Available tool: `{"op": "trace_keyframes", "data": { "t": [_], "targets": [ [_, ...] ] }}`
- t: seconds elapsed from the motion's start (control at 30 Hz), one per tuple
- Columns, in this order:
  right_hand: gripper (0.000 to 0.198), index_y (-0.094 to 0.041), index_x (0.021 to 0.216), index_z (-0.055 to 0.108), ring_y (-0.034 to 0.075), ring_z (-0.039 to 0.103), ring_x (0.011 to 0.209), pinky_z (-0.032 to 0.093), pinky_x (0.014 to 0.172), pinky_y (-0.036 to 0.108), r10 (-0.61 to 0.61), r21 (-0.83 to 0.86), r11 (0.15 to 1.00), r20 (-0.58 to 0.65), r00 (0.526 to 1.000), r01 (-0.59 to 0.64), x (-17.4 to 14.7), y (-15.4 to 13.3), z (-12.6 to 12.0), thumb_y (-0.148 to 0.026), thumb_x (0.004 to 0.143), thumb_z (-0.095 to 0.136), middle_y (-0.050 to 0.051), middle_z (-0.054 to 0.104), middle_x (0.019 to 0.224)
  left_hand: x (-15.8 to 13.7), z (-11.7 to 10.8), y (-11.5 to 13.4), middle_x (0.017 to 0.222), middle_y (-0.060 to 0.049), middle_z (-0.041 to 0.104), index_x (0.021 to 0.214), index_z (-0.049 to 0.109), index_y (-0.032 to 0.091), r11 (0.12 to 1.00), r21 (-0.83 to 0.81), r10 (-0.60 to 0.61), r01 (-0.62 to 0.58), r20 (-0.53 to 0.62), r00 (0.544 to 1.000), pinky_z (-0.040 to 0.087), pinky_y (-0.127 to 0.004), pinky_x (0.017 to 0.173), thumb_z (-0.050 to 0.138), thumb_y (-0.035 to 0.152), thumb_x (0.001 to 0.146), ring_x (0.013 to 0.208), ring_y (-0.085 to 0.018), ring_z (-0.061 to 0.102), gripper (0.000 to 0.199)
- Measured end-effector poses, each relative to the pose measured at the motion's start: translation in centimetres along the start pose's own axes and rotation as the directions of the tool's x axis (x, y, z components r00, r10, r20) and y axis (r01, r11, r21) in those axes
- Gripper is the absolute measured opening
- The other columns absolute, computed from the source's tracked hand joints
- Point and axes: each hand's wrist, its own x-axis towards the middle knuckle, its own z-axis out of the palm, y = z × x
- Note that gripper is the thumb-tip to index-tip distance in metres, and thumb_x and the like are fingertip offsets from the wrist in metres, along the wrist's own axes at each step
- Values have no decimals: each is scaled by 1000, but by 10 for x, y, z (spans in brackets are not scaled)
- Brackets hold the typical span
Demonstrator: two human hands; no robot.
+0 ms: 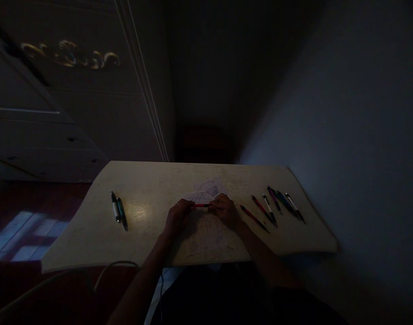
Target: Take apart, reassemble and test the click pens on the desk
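Note:
A red pen (201, 205) with dark ends lies level between my two hands, above the middle of the table. My left hand (178, 217) is closed on its left end, and my right hand (226, 210) pinches its right end. Scribbled paper (209, 187) shows just beyond the hands, and another marked sheet (206, 237) lies beneath and nearer to me. To the right of my right hand rest a red and black pen (254, 218) and a second red pen (263, 210).
Further right on the pale table (152, 243) lie a white and black pen (269, 210) and several others. Two pens (119, 211) sit side by side at the left. A cable (116, 263) runs by the front left edge. A wall (362, 158) borders the right; a cabinet (91, 108) stands beyond, left.

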Motion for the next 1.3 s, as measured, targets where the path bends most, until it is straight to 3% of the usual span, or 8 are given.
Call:
{"op": "trace_keyframes", "data": {
  "t": [0.27,0.4,0.5,0.7,0.87,1.07,1.2,1.3],
  "targets": [
    [17,-22,90,76,22,55,80,44,77,38,-8,-53,999,4,1000,9,1,0,7,-33,89,63,7,66,79,-4,1,-5,68,-4,68,76,66,19,980,152,-130,128,1,992,49,-23,59,37,35,98,60,-14,63,40],
    [16,-23,91,75,22,56,85,45,81,38,78,9,997,-15,997,-78,3,-1,4,-32,90,62,7,68,82,-2,1,-2,86,-4,70,102,63,20,986,49,-157,162,-93,983,50,-24,59,54,43,91,63,-13,64,27],
    [23,-21,87,75,21,57,83,46,79,36,120,67,991,-48,992,-117,5,0,2,-38,91,60,7,68,80,1,1,1,105,-8,65,116,57,19,994,-13,-107,106,-171,979,51,-24,57,64,41,86,60,-9,60,38],
    [41,-19,72,71,18,59,73,47,73,32,168,208,966,-54,984,-154,7,-2,-3,-50,93,54,5,64,71,4,-1,5,83,-5,67,96,64,18,996,48,-60,70,-182,981,51,-25,67,53,30,93,73,-14,64,16],
    [36,-19,80,75,19,61,78,49,74,33,163,218,962,19,986,-163,3,-3,-3,-50,90,60,7,67,77,2,-4,5,67,-3,62,76,60,19,982,89,-152,168,-157,976,45,-24,57,41,40,97,61,-14,58,35],
    [34,-22,91,76,20,63,81,51,76,34,145,299,946,-44,988,-126,3,1,2,-54,80,70,7,69,84,1,-7,0,49,1,46,56,47,20,976,92,-184,199,-153,971,35,-24,45,32,49,99,45,-12,46,54],
    [35,-20,79,75,19,60,74,49,73,33,138,255,959,-46,989,-122,5,-2,0,-52,87,62,6,67,74,0,-6,1,70,-2,62,89,63,18,973,-22,-230,231,-215,949,45,-24,53,39,50,97,56,-13,56,41],
    [38,-20,75,73,18,59,73,49,72,32,151,236,962,-50,987,-135,5,-3,-2,-52,89,59,5,65,71,1,-5,5,90,-4,66,122,54,17,968,-112,-245,223,-250,937,48,-22,54,57,46,89,55,-9,56,43]
  ]
}}
